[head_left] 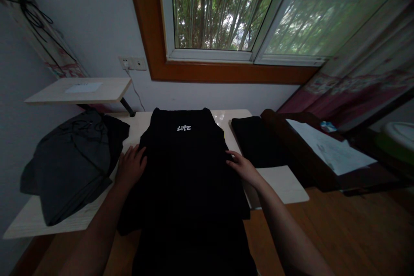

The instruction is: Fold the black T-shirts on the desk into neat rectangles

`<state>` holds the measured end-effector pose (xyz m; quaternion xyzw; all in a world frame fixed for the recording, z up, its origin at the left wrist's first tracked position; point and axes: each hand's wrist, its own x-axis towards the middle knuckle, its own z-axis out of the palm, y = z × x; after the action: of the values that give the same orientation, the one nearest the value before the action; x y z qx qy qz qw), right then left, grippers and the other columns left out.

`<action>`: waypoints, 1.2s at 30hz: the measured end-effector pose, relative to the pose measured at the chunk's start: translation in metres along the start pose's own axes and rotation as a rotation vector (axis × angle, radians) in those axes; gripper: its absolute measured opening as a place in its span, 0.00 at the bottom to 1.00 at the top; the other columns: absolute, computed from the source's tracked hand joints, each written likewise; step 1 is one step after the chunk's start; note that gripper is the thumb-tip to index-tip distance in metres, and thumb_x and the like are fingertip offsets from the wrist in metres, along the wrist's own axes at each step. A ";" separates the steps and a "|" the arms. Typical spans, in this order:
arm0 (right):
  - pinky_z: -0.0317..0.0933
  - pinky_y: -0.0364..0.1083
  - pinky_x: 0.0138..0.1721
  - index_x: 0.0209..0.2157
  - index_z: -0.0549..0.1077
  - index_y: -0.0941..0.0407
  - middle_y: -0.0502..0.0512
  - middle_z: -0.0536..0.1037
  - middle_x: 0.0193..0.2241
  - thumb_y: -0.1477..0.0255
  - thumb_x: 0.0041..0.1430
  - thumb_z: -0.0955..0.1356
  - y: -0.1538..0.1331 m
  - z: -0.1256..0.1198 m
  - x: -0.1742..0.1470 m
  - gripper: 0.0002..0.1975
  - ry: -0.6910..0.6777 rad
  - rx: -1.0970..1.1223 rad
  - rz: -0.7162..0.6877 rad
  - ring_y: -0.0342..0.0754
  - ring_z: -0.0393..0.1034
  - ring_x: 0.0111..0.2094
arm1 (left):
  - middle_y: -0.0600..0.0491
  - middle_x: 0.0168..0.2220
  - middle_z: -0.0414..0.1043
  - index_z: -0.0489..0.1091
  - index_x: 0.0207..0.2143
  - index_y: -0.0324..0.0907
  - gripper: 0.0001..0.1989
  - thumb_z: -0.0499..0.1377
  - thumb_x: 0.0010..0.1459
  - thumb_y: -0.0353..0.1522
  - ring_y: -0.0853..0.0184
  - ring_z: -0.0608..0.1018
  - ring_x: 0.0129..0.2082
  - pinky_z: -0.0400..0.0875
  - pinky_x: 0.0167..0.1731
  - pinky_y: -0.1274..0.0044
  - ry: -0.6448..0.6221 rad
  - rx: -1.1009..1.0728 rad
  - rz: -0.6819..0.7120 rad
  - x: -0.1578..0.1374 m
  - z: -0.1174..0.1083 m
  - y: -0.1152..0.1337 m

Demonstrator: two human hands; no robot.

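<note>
A black garment [187, 168] that looks like a shirt lies spread on the pale table, its lower part reaching over the near edge. White lettering [184, 128] shows on its upper part. My left hand [131, 166] rests at the garment's left edge, fingers spread. On the opposite edge lies my right hand [241, 166], its fingers apart and touching the cloth. Neither hand grips anything that I can see. A small yellow bit peeks out at the garment's right side, too little to name.
A heap of dark grey clothing [74, 159] covers the table's left side, below a small raised shelf [80, 90]. Folded black cloth [258, 138] lies at the right. Beyond it stands a dark brown piece of furniture [304, 155] with papers [330, 148]. A window is behind the table.
</note>
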<state>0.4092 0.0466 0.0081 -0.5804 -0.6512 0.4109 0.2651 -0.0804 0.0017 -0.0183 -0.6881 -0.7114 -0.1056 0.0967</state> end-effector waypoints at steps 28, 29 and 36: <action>0.59 0.41 0.26 0.65 0.61 0.50 0.42 0.72 0.24 0.76 0.50 0.73 -0.013 -0.031 -0.013 0.41 -0.287 -0.139 0.174 0.43 0.70 0.22 | 0.44 0.68 0.61 0.66 0.64 0.45 0.25 0.48 0.68 0.39 0.49 0.60 0.69 0.54 0.66 0.52 -0.005 -0.029 -0.015 0.000 -0.001 0.001; 0.60 0.41 0.27 0.65 0.62 0.51 0.42 0.73 0.24 0.76 0.50 0.73 -0.012 -0.031 -0.012 0.40 -0.281 -0.169 0.160 0.44 0.70 0.23 | 0.44 0.68 0.61 0.66 0.64 0.45 0.25 0.48 0.68 0.39 0.49 0.60 0.70 0.54 0.66 0.52 -0.008 -0.028 -0.015 0.000 -0.001 0.001; 0.66 0.46 0.43 0.58 0.71 0.54 0.53 0.76 0.37 0.72 0.57 0.71 -0.007 -0.020 0.003 0.26 -0.053 -0.433 -0.128 0.48 0.73 0.36 | 0.43 0.68 0.60 0.66 0.64 0.44 0.25 0.48 0.68 0.39 0.49 0.60 0.69 0.54 0.66 0.52 0.007 -0.036 -0.006 0.001 -0.003 0.002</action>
<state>0.4213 0.0540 0.0240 -0.5703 -0.7664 0.2589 0.1427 -0.0784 0.0015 -0.0151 -0.6871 -0.7112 -0.1208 0.0865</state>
